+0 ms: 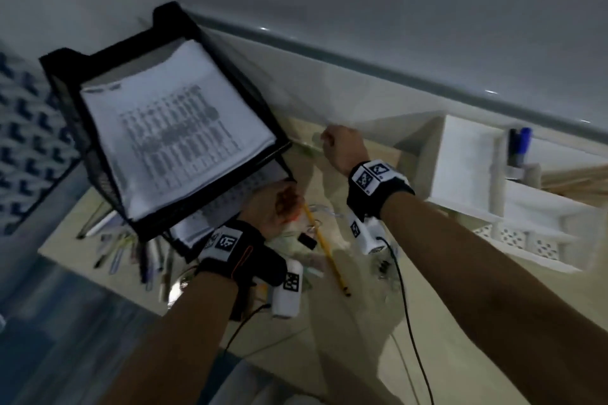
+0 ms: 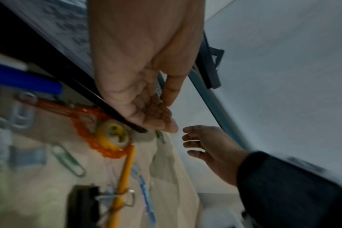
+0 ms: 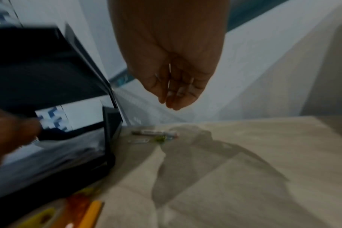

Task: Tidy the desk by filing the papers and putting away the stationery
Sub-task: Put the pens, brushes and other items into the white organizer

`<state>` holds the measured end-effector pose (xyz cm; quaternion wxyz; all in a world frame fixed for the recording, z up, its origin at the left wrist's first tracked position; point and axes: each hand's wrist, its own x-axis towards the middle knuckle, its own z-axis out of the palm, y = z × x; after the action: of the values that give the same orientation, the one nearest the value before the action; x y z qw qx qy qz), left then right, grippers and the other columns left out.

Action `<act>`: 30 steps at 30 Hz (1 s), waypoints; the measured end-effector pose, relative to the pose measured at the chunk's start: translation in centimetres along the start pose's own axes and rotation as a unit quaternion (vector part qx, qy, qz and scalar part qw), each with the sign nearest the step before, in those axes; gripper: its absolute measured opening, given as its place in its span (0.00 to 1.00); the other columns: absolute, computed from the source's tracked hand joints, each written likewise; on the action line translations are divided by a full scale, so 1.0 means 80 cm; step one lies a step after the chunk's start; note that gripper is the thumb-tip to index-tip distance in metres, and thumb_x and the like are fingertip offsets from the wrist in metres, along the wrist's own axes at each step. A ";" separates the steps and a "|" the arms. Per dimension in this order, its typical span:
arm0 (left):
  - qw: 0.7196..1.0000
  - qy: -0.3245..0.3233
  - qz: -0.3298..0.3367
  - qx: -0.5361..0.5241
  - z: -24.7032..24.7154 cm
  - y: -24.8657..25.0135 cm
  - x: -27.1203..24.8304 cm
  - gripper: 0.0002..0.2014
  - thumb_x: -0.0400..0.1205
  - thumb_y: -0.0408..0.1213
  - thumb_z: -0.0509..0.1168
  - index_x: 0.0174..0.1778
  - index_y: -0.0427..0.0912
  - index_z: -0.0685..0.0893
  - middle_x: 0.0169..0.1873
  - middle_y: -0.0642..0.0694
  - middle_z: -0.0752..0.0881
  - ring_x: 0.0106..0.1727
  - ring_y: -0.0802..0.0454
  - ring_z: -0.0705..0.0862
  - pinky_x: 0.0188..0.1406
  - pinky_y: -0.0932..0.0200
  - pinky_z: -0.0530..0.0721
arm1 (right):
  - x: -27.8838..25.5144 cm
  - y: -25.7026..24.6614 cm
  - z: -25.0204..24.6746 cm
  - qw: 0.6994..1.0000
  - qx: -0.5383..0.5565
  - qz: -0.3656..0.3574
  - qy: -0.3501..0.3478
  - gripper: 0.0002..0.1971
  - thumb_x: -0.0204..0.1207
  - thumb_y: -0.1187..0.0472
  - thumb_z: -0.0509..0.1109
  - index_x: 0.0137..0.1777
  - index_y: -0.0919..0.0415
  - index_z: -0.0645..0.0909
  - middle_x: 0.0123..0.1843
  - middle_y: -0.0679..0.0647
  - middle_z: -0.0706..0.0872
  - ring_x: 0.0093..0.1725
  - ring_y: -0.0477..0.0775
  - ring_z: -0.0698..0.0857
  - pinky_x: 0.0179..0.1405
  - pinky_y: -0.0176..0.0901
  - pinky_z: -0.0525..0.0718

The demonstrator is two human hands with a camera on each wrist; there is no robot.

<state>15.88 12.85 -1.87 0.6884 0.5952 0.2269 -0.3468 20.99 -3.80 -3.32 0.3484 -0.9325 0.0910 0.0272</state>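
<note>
Hovering above the pale wooden desk (image 1: 411, 289), the right hand (image 1: 342, 148) hangs empty with relaxed fingers together; the left hand (image 1: 273, 207), fingers straight, touches the black mesh paper tray (image 1: 65, 102).

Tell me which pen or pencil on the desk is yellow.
The long yellow pencil lying between the two hands; the pens left of the tray are dark, white or bluish.

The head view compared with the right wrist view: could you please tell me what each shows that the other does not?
Only the head view shows the printed papers in the black tray's top tier and the white organizer. Only the right wrist view shows a marker lying on the desk beyond the tray's corner. Both show the black tray, yellow pencil and right hand.
</note>
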 end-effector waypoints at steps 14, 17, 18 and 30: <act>0.997 -0.073 -0.028 0.017 -0.041 0.012 0.013 0.09 0.87 0.34 0.54 0.48 0.37 0.78 0.39 0.44 0.80 0.41 0.54 0.80 0.42 0.66 0.80 | -0.027 0.013 0.038 0.979 -0.151 0.114 -0.074 0.14 0.81 0.64 0.59 0.62 0.73 0.74 0.65 0.71 0.75 0.65 0.69 0.74 0.60 0.56 0.73; 0.995 -0.091 -0.026 0.042 -0.024 0.011 0.010 0.09 0.86 0.37 0.56 0.45 0.39 0.80 0.43 0.43 0.81 0.43 0.53 0.79 0.49 0.62 0.77 | -0.076 0.010 0.028 0.987 -0.039 0.157 -0.012 0.13 0.80 0.63 0.62 0.57 0.73 0.76 0.58 0.69 0.81 0.57 0.67 0.79 0.50 0.49 0.74; 0.993 -0.099 -0.021 0.052 -0.016 0.009 0.008 0.10 0.86 0.39 0.56 0.47 0.40 0.80 0.47 0.42 0.81 0.46 0.52 0.80 0.54 0.59 0.77 | -0.094 0.002 0.026 0.988 0.008 0.157 0.007 0.10 0.80 0.64 0.62 0.55 0.72 0.77 0.54 0.68 0.83 0.51 0.65 0.80 0.44 0.46 0.71; 0.996 0.018 0.068 0.057 -0.028 0.002 -0.009 0.19 0.83 0.32 0.56 0.24 0.43 0.63 0.23 0.47 0.68 0.15 0.58 0.64 0.14 0.71 0.61 | -0.213 -0.005 0.063 0.973 -0.097 0.176 -0.114 0.19 0.77 0.56 0.66 0.29 0.57 0.63 0.39 0.61 0.76 0.45 0.62 0.79 0.39 0.45 0.69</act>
<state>15.73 15.17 -1.64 0.6711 0.6539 0.1782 -0.3005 4.41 2.34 -4.93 0.2543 -0.9220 0.2104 0.2026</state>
